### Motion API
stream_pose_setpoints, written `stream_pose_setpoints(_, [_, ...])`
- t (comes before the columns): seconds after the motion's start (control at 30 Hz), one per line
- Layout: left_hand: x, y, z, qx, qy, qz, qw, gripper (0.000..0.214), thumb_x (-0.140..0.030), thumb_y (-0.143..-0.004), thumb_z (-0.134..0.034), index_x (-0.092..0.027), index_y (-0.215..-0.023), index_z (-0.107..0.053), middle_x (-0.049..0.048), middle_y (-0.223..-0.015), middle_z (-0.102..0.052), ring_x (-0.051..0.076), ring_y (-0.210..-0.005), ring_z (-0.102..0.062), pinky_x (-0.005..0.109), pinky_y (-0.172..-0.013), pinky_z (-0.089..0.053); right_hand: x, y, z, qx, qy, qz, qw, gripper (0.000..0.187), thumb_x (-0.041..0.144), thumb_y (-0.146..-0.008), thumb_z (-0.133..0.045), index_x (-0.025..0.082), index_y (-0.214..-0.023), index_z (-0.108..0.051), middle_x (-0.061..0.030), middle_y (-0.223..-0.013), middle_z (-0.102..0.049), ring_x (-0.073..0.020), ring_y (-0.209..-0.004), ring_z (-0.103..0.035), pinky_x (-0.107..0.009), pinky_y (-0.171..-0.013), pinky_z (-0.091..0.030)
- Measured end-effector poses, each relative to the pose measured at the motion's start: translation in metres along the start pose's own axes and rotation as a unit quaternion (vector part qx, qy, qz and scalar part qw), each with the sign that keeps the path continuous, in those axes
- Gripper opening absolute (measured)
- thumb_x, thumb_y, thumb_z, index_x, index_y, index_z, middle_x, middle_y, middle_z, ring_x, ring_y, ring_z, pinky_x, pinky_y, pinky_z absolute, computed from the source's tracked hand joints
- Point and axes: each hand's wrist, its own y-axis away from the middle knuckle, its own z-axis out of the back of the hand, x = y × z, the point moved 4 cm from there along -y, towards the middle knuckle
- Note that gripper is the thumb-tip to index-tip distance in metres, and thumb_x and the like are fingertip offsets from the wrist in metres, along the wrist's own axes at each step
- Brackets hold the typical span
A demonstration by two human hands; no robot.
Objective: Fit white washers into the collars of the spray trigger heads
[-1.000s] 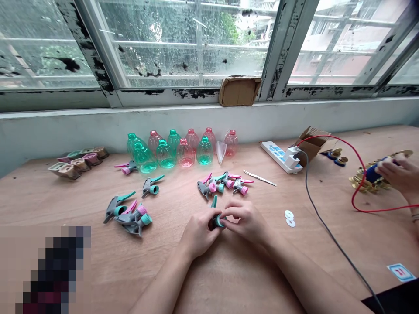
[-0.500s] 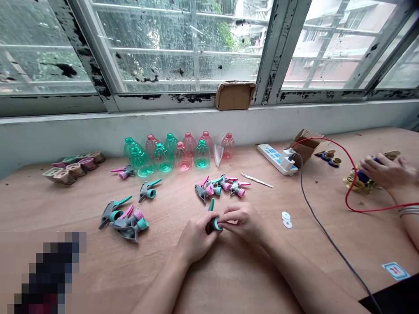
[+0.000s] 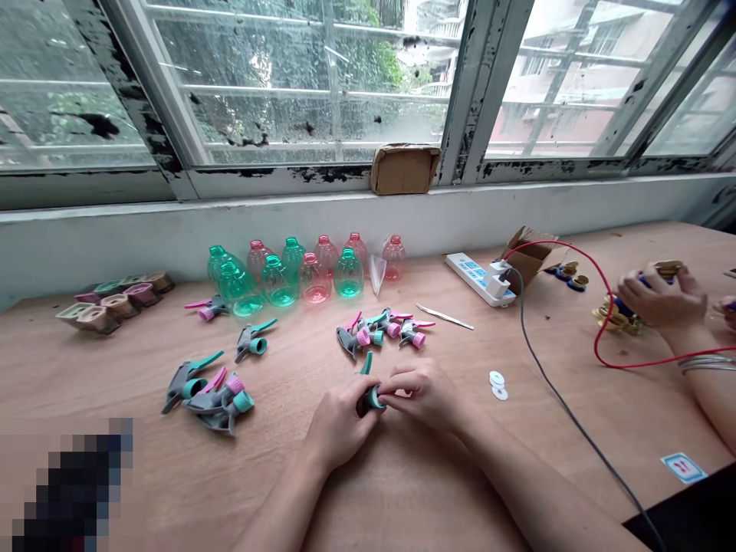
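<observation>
Fingers point(image 3: 402, 376) of the left hand point(image 3: 339, 427) and right hand point(image 3: 422, 396) pinch a teal-collared trigger sprayer head point(image 3: 371, 399) at six o'clock on the plywood surface point(image 3: 103, 368); it looks light, stiff plastic, best gripped by its collar.

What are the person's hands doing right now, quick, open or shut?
Left hand: closed, holding a spray head.
Right hand: closed, gripping the same spray head.
</observation>
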Motion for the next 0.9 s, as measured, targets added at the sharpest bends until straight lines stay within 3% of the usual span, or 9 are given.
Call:
stream_pose_setpoints(0.8, [-0.0027, -0.0018, 0.0002, 0.01, -0.014, -0.026, 1.0, 0.032, -0.012, -0.078, -0.057, -0.026, -0.106, -0.062, 0.0016, -0.101, -0.071, 0.019, -0.092, -0.066, 0.027, -0.075, -0.049, 0.0078, -0.0022, -0.0008, -0.001, -0.011, 0.001, 1.0, 0.007, 0.02, -0.081, -0.065, 0.022, -0.08, -0.072, 0.0014, -0.065, -0.066, -0.0098, -0.055, -0.054, -0.021, -0.055, -0.037])
stream_pose_setpoints(0.9, [-0.0022, -0.0012, -0.0011, 0.009, -0.009, -0.023, 1.0, 0.03, -0.014, -0.079, -0.057, -0.025, -0.107, -0.062, 0.0012, -0.097, -0.071, 0.018, -0.086, -0.066, 0.025, -0.073, -0.049, 0.0075, -0.0006, -0.0002, -0.011, -0.015, 0.003, 1.0, 0.008, 0.022, -0.082, -0.065, 0.022, -0.083, -0.072, 0.0009, -0.065, -0.066, -0.01, -0.054, -0.053, -0.021, -0.054, -0.036])
